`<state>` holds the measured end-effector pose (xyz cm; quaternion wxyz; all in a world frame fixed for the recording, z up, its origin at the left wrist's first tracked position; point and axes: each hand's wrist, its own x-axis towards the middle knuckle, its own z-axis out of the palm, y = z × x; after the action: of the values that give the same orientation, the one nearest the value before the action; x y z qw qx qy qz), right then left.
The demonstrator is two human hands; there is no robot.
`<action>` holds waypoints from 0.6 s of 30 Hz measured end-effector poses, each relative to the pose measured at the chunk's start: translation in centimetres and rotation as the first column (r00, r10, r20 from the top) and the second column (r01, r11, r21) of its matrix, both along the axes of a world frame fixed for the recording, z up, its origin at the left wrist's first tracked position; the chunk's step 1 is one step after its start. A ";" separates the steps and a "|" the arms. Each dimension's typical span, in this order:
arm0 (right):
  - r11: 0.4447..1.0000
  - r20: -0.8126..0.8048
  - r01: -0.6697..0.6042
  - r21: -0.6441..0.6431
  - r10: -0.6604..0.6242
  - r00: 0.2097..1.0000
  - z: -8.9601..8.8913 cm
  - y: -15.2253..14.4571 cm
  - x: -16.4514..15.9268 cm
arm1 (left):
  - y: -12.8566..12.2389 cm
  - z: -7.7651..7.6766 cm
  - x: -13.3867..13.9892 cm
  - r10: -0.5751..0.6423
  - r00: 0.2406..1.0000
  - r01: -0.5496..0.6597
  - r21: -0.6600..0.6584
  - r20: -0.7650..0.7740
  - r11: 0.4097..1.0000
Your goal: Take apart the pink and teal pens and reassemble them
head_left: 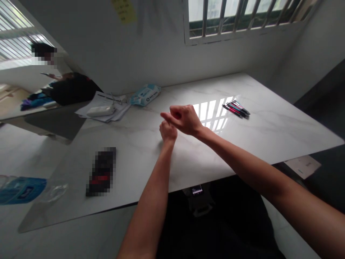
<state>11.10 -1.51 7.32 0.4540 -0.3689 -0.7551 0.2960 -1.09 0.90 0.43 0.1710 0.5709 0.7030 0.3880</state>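
My left hand (168, 131) is closed in a fist just above the white marbled table (129, 144). Its inner side faces away, so anything inside it is hidden. Over it and slightly to the right is my right hand (185, 118), its fingers curled and one digit pointing left across the top of the left fist. A dark hollow shows in the right hand's curl, and no object is visible there. The two hands overlap in view; whether they touch, I cannot tell. Several pens (236, 109) lie in a bunch right of my hands.
A blue-white wipes pack (145, 95) lies near the wall, beside papers (118, 115) topped by a white device (100, 110). A blurred-out dark object (101, 172) lies front left. A blue-labelled bottle (24, 190) is farther left. Another person (61, 72) sits at the far left.
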 end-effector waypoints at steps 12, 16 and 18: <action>0.993 -0.055 0.115 0.017 -0.114 0.992 -8.1 5.5 0.4 | -0.4 -0.3 0.1 0.044 0.984 -0.036 0.046 -0.175 0.998; 0.995 -0.107 0.096 -0.004 -0.095 0.990 -7.6 5.7 0.3 | -0.1 -0.5 0.2 0.030 0.983 -0.022 0.047 -0.181 0.999; 0.997 -0.131 0.074 0.009 -0.073 0.989 -7.7 5.7 0.4 | 0.1 -0.5 0.2 0.026 0.987 -0.019 0.044 -0.161 0.999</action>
<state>11.50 4.22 -0.37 0.5156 -0.3731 -0.7118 0.2972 -0.92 0.97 -0.05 0.0969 0.5959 0.7128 0.3570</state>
